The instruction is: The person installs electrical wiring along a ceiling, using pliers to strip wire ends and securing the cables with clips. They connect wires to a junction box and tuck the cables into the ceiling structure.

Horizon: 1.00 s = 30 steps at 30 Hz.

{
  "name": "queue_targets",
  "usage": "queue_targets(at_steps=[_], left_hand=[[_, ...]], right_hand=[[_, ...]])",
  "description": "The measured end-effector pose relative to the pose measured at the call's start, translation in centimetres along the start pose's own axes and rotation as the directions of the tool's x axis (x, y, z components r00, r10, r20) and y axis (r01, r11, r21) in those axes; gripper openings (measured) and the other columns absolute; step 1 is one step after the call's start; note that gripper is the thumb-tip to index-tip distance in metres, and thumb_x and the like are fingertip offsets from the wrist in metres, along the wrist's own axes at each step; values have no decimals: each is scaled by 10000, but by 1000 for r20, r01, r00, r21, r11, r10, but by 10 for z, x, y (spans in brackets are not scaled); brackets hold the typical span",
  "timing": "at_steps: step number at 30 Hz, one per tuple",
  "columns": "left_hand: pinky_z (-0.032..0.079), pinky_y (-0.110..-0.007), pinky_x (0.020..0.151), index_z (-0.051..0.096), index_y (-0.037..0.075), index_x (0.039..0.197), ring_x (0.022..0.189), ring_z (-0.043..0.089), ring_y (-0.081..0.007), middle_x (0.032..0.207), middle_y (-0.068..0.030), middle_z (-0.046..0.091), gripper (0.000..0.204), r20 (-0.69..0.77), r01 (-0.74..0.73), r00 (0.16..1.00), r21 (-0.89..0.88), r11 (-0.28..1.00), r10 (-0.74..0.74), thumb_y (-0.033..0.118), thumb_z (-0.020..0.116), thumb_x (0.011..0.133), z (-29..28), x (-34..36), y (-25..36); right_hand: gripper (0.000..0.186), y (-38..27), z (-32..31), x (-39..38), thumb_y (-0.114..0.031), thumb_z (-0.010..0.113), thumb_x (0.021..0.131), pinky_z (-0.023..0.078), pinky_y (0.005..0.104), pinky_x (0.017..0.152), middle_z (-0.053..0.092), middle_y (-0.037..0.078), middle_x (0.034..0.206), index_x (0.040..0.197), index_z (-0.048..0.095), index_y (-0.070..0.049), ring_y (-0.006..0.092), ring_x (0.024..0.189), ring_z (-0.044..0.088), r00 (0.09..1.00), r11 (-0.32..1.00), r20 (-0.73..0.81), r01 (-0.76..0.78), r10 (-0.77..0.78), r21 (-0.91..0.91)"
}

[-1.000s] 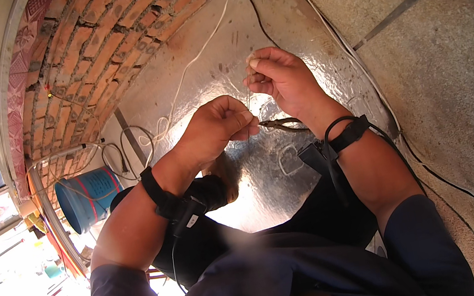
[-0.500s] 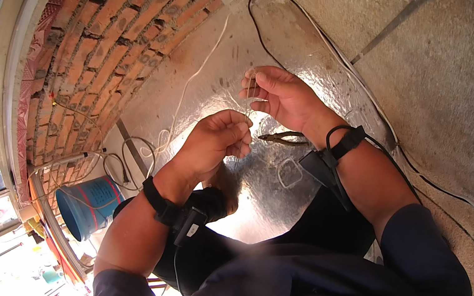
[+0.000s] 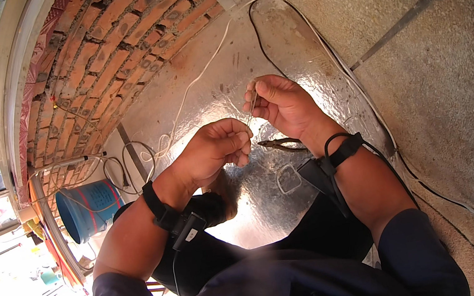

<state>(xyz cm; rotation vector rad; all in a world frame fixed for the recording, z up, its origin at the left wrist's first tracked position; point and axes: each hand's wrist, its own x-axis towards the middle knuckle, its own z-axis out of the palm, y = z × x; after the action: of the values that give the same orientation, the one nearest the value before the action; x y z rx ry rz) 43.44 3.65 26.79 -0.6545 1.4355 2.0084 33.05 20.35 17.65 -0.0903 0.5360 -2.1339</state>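
Wire [image 3: 252, 110], one thin length, stretches between two hands in the head view, above a shiny surface [image 3: 260, 207]. The left hand [image 3: 218, 147] pinches its lower part between thumb and forefinger, the other fingers curled in. The right hand [image 3: 281, 101] pinches its upper part at the fingertips, the rest of the hand loosely bent; whether it holds more than one strand is too small to tell. Two black wristbands, one on the left wrist [image 3: 159, 207] and one on the right [image 3: 348, 151], are worn. One pair of pliers [image 3: 282, 144] lies below the right hand, its nose toward the left hand. One blue bucket [image 3: 90, 207] lies tipped on the left, near one brick wall [image 3: 125, 34].
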Motion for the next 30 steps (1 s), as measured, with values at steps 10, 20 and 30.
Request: queue_targets(at_steps=[10,20,30], left_hand=[[495,-262,667,603,26,1001,697,588,-154,818,-50,615,105,-41,0,999,96,995,4,120,604,952,-1,1,3],[518,-281,717,603,16,1015,747,614,-152,864,-57,626,124,-105,22,995,159,987,-5,126,583,960,-9,-6,5],[515,-259,720,598,9,1005,743,602,-123,828,-30,620,125,-183,88,983,397,914,-15,127,569,972,-14,-25,1]], right_hand=[[151,3,-2,0,-242,626,955,526,280,752,671,29,911,967,657,-95,162,849,660,998,998,22,53,-52,-24],[155,13,4,-5,-227,613,965,476,249,735,666,17,958,1005,661,-85,118,926,617,995,967,50,-71,86,-246],[164,4,5,-11,-192,607,966,469,260,721,667,51,942,1005,645,-37,150,864,645,994,948,-108,-64,31,-313]])
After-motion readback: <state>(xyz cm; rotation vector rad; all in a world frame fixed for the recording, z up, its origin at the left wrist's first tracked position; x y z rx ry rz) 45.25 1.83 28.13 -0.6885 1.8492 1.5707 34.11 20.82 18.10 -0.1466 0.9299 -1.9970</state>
